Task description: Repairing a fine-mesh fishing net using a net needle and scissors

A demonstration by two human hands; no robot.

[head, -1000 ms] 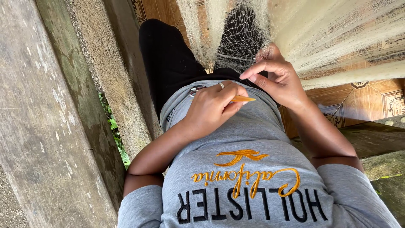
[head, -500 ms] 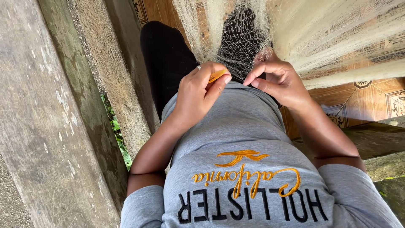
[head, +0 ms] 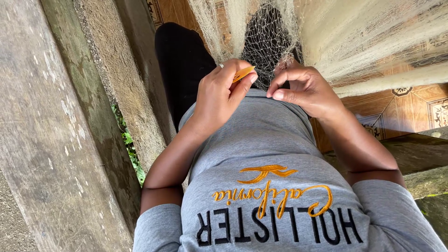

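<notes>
Head view: net (head: 266, 42) between hands (head: 261, 88).

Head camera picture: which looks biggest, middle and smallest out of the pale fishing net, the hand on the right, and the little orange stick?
1. Pale mesh fishing net, spread across the top, looks largest.
2. Right hand, pinching the net.
3. Small flat orange plastic stick in the left hand; mostly hidden by fingers, it looks smallest.

1. Bright, even daylight fills the frame, strongest at upper right, where the pale net (head: 373, 42) nearly washes out.
2. Soft shadow lies at centre beneath the hands and on the dark trousers (head: 184, 65).
3. Focus is sharp throughout, without motion blur.
4. Straight edges at left lean with wide-angle distortion.
</notes>
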